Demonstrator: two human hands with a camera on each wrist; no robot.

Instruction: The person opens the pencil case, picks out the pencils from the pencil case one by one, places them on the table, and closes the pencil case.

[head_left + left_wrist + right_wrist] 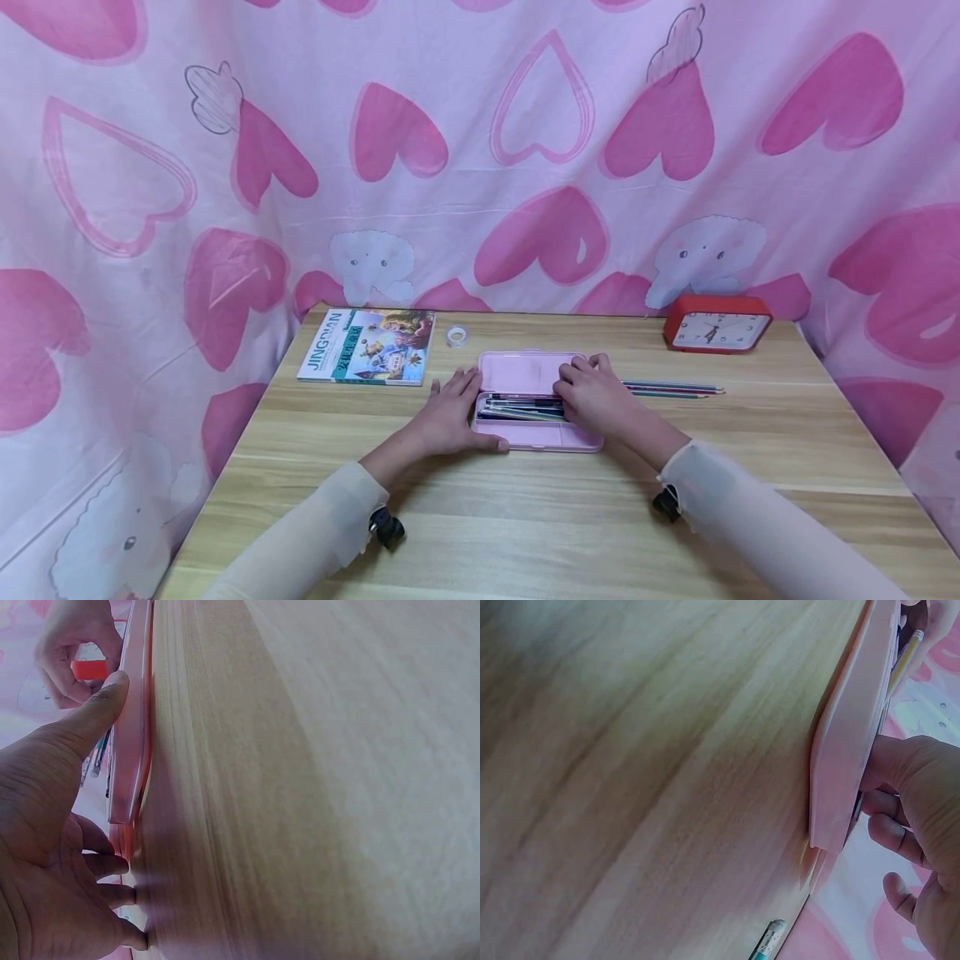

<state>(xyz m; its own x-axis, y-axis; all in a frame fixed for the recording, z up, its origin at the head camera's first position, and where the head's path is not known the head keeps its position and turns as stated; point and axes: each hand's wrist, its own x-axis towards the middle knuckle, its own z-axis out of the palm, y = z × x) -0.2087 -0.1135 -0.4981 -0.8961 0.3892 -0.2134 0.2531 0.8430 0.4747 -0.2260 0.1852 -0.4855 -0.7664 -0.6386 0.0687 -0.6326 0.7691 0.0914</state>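
Note:
A pink pencil case [525, 435] lies open on the table, its lid [521, 372] folded back. Several pens and pencils [522, 407] fill its long compartment. At the case's left end is my left hand [448, 417], thumb on the front edge and fingers spread beside it; the left wrist view shows that thumb resting on the case wall [133, 750]. My right hand [596, 396] reaches into the right end with bent fingers. Its thumb dips behind the case wall [847, 750] in the right wrist view, so what the fingertips hold is hidden.
Several colored pencils [671, 388] lie right of the case, partly behind the right hand. A book [367, 346] and a roll of clear tape [456, 336] sit at the back left. A red clock [717, 323] stands at the back right, before a pink heart-patterned curtain [536, 233].

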